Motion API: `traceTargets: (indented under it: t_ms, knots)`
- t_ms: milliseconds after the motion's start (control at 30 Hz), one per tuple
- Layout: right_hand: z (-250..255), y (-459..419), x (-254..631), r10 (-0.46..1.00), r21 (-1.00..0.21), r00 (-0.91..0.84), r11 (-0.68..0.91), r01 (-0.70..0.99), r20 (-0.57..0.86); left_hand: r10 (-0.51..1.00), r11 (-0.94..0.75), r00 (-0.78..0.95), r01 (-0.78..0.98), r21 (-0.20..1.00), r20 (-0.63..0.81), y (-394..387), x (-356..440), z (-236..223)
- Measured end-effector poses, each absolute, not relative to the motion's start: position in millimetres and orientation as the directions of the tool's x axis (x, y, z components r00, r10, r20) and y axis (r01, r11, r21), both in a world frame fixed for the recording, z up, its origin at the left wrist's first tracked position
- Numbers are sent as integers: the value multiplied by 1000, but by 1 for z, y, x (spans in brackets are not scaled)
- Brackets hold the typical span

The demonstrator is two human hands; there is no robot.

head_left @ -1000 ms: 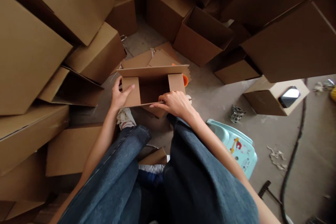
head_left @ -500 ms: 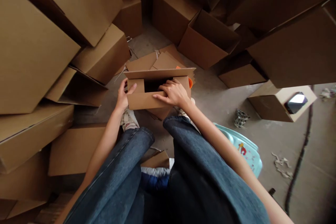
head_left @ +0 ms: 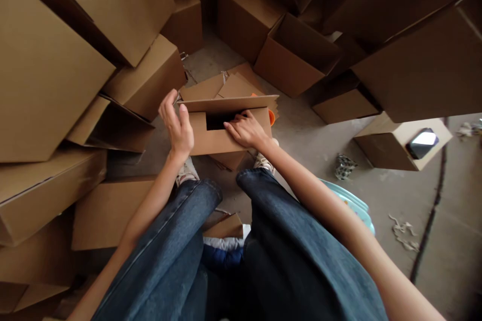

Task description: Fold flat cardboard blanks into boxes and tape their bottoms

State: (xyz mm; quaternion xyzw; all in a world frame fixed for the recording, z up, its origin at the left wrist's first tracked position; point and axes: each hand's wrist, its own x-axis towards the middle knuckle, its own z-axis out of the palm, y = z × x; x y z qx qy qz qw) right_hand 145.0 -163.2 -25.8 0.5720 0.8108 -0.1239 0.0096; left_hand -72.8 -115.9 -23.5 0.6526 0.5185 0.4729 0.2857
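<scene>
A small cardboard box (head_left: 211, 146) sits between my feet, its long back flap (head_left: 229, 104) raised and its short end flaps folded inward. A dark gap shows in the middle of its top. My left hand (head_left: 176, 125) is at the box's left end, fingers stretched up and thumb apart. Whether its palm touches the cardboard I cannot tell. Across the right end flap lies my right hand (head_left: 246, 129), its fingers bent over the flap's inner edge into the gap. Those fingertips are partly hidden. Behind the box, flat cardboard pieces (head_left: 203, 88) lie on the floor, and an orange ring-shaped thing (head_left: 271, 117) shows at its right.
Large cardboard boxes (head_left: 41, 70) are stacked along the left. An open box (head_left: 297, 55) stands at the back right. A phone (head_left: 422, 143) lies on a small box (head_left: 384, 145). A light-blue plastic thing (head_left: 357, 205) is beside my right leg, with a dark cable (head_left: 433, 215) farther right.
My left hand has let go of the box's left end and risen, fingers straightening. My right hand has shifted slightly left, its thumb moving from the front flap toward the gap.
</scene>
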Motion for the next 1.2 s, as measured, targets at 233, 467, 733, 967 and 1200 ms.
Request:
traceTargets:
  t_ms: [233, 467, 733, 967, 1200]
  knots:
    - [-23, -162, 147, 909, -201, -375, 339, 919, -180, 810, -511, 505, 354, 783, 300, -107, -27, 22]
    - [-29, -163, 149, 915, -203, -377, 346, 916, -142, 636, -688, 768, 522, 504, 72, -125, -20, 23]
    - [-34, -163, 148, 923, -163, -359, 337, 927, -136, 643, -727, 763, 635, 260, -66, -141, -17, 35]
    - [-34, -163, 148, 927, -165, -347, 323, 932, -146, 663, -723, 746, 659, 208, -58, -150, -17, 33]
    - [-35, -164, 147, 936, -194, -311, 278, 941, -167, 668, -720, 744, 656, 225, -31, -163, -23, 26]
